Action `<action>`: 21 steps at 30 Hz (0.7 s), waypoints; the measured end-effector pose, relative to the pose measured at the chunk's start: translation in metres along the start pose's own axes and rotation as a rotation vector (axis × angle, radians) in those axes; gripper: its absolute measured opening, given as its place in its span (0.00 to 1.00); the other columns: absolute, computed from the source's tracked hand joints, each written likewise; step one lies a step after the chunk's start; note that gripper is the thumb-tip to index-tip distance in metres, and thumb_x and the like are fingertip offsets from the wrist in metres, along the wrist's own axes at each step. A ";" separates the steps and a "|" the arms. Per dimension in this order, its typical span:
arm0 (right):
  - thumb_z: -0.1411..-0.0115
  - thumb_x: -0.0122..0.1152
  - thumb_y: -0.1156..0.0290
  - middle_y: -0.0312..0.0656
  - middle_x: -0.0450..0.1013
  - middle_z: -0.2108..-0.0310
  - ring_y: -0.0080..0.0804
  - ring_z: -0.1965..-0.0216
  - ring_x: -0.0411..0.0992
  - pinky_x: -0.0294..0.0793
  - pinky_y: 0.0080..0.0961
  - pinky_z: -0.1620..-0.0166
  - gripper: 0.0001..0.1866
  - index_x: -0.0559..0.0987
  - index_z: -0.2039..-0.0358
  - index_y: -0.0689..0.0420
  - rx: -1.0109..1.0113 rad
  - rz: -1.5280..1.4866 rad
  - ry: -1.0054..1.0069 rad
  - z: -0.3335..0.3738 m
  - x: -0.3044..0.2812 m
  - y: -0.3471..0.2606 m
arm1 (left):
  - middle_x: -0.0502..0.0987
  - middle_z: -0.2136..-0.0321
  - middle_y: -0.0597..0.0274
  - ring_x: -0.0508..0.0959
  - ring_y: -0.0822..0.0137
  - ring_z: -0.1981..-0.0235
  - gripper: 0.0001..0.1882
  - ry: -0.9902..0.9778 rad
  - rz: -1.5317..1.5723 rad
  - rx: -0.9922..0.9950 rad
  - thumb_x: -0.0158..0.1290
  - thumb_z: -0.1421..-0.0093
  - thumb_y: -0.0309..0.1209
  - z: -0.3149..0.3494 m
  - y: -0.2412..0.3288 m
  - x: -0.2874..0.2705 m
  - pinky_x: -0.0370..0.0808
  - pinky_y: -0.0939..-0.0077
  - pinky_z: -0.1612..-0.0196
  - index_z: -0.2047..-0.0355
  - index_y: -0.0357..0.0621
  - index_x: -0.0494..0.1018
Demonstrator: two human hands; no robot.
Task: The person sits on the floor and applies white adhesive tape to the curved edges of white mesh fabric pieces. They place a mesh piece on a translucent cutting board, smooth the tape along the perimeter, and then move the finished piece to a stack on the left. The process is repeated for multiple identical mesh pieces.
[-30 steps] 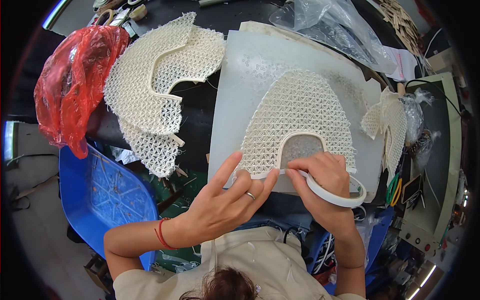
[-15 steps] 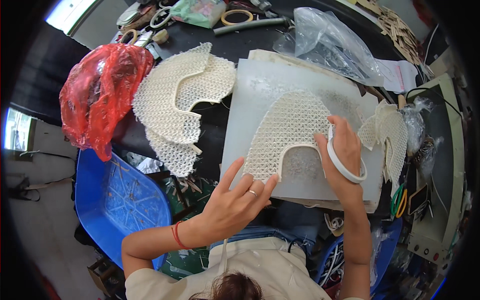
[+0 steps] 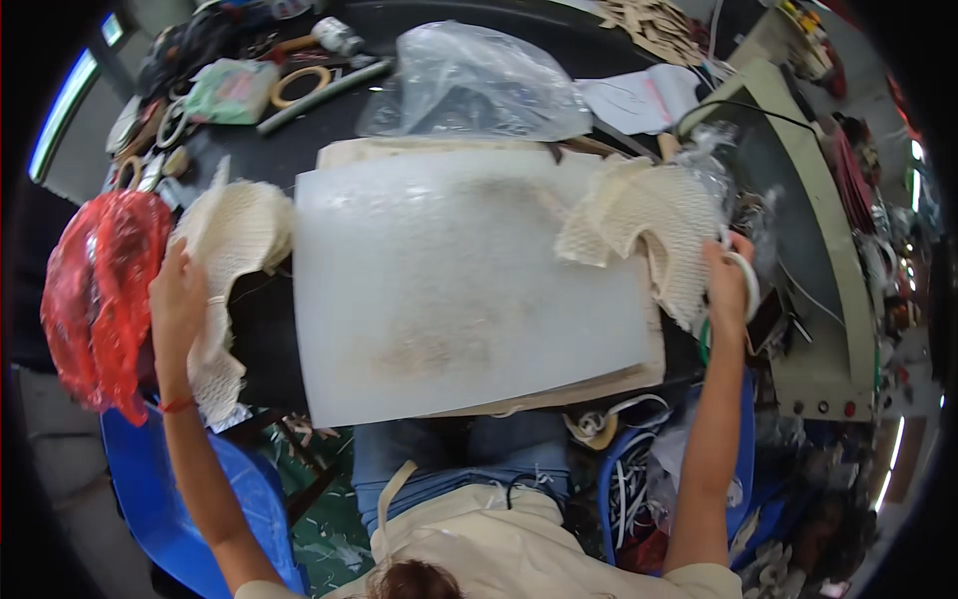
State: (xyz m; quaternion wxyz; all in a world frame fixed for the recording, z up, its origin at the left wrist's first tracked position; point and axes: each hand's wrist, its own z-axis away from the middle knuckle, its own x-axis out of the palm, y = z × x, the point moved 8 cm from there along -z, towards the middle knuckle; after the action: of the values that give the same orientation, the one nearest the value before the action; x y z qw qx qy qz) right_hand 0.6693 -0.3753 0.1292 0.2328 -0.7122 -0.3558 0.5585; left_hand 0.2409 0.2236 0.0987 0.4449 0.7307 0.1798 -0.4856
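My left hand (image 3: 178, 304), somewhat blurred, is at the outer edge of a pile of cream woven mesh pieces (image 3: 244, 228) at the left. Its fingers touch the pile, but their grip is smeared. At the right, my right hand (image 3: 728, 285) has thumb and fingers closed at the edge of curved cream woven pieces (image 3: 679, 210), which overlap the board's right side. A white ring-like band (image 3: 750, 287) hangs around this hand. Between my hands lies a translucent white board (image 3: 469, 290) with greyish smudges, with no woven piece in its middle.
A red plastic bag (image 3: 105, 299) sits beside the left pile, above a blue tub (image 3: 190, 489). Clear plastic bags (image 3: 479, 85) and a grey tube (image 3: 324, 95) lie behind the board. A grey-green metal casing (image 3: 828, 280) stands at the right. Another blue bin (image 3: 733, 449) holds scraps.
The woven piece has left the board's middle, and more woven material lies at the right. My hands have parted, left to the left pile, right to the right pile. The view has shifted rightward.
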 end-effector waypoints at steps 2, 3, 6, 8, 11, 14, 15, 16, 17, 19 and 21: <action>0.39 0.63 0.64 0.41 0.72 0.62 0.27 0.62 0.70 0.70 0.27 0.55 0.22 0.68 0.50 0.61 -0.131 -0.006 0.061 0.003 0.020 -0.005 | 0.76 0.53 0.39 0.79 0.42 0.56 0.22 0.235 -0.237 0.203 0.42 0.36 0.25 0.001 -0.010 -0.026 0.73 0.56 0.54 0.41 0.39 0.66; 0.39 0.63 0.63 0.41 0.72 0.62 0.27 0.63 0.70 0.70 0.26 0.56 0.22 0.69 0.51 0.62 -0.143 -0.001 0.125 0.005 0.011 -0.009 | 0.75 0.50 0.40 0.77 0.47 0.50 0.22 0.238 -0.173 0.131 0.45 0.34 0.29 0.005 0.006 -0.044 0.72 0.59 0.48 0.40 0.39 0.66; 0.38 0.63 0.62 0.40 0.74 0.62 0.23 0.65 0.70 0.71 0.20 0.60 0.19 0.73 0.55 0.62 -0.165 -0.021 0.328 0.023 -0.023 -0.049 | 0.76 0.48 0.45 0.78 0.53 0.48 0.21 0.495 -0.186 0.218 0.43 0.33 0.25 0.048 0.105 -0.096 0.73 0.64 0.48 0.40 0.39 0.66; 0.35 0.59 0.62 0.38 0.74 0.65 0.19 0.67 0.69 0.70 0.16 0.62 0.16 0.76 0.57 0.62 -0.121 -0.229 0.235 0.037 -0.034 -0.073 | 0.75 0.47 0.47 0.77 0.55 0.48 0.21 0.477 -0.214 0.499 0.44 0.34 0.21 0.085 0.185 -0.084 0.73 0.66 0.47 0.40 0.37 0.67; 0.31 0.52 0.62 0.34 0.73 0.70 0.14 0.70 0.66 0.67 0.13 0.65 0.15 0.79 0.57 0.62 -0.072 -0.361 0.021 0.065 -0.003 -0.110 | 0.72 0.44 0.47 0.73 0.49 0.44 0.30 0.107 -0.308 0.842 0.48 0.48 0.15 0.142 0.258 -0.017 0.71 0.61 0.42 0.42 0.39 0.70; 0.34 0.54 0.70 0.34 0.72 0.71 0.19 0.71 0.66 0.66 0.16 0.65 0.11 0.78 0.57 0.63 -0.230 -0.195 -0.236 0.107 0.036 -0.156 | 0.72 0.46 0.43 0.73 0.48 0.45 0.28 -0.128 -0.314 0.966 0.51 0.46 0.24 0.165 0.248 0.062 0.69 0.55 0.42 0.42 0.40 0.69; 0.35 0.54 0.72 0.35 0.72 0.71 0.20 0.72 0.67 0.66 0.17 0.66 0.10 0.78 0.57 0.63 -0.262 -0.183 -0.330 0.120 0.044 -0.163 | 0.71 0.45 0.44 0.72 0.48 0.44 0.28 -0.144 -0.287 0.955 0.52 0.46 0.23 0.163 0.245 0.061 0.69 0.56 0.41 0.43 0.41 0.70; 0.36 0.55 0.74 0.36 0.72 0.71 0.22 0.72 0.67 0.67 0.18 0.66 0.10 0.78 0.57 0.63 -0.293 -0.170 -0.423 0.133 0.052 -0.169 | 0.70 0.44 0.45 0.71 0.48 0.43 0.28 -0.159 -0.259 0.946 0.53 0.47 0.23 0.162 0.243 0.058 0.69 0.57 0.41 0.43 0.41 0.70; 0.37 0.55 0.76 0.38 0.72 0.71 0.24 0.72 0.68 0.67 0.19 0.66 0.09 0.78 0.57 0.63 -0.329 -0.148 -0.513 0.142 0.061 -0.177 | 0.69 0.43 0.46 0.70 0.48 0.42 0.28 -0.171 -0.222 0.936 0.53 0.47 0.22 0.160 0.243 0.055 0.69 0.58 0.41 0.44 0.42 0.70; 0.38 0.56 0.77 0.40 0.73 0.71 0.26 0.73 0.69 0.68 0.21 0.67 0.11 0.77 0.55 0.62 -0.375 -0.184 -0.649 0.156 0.077 -0.191 | 0.68 0.42 0.47 0.68 0.48 0.40 0.27 -0.216 -0.082 0.960 0.55 0.47 0.25 0.172 0.249 0.043 0.68 0.56 0.40 0.44 0.42 0.70; 0.39 0.57 0.78 0.42 0.73 0.71 0.28 0.73 0.71 0.70 0.23 0.67 0.14 0.77 0.52 0.62 -0.415 -0.204 -0.768 0.166 0.089 -0.207 | 0.66 0.40 0.49 0.65 0.49 0.37 0.31 -0.267 0.016 0.975 0.60 0.47 0.35 0.191 0.254 0.043 0.63 0.53 0.37 0.43 0.39 0.69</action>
State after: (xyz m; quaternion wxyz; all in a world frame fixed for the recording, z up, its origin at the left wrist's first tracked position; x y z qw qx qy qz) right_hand 0.4695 -0.1853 0.1794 -0.0097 -0.4463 -0.5893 0.6734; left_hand 0.3322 -0.0777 0.1569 0.0748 0.7862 -0.1320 -0.5991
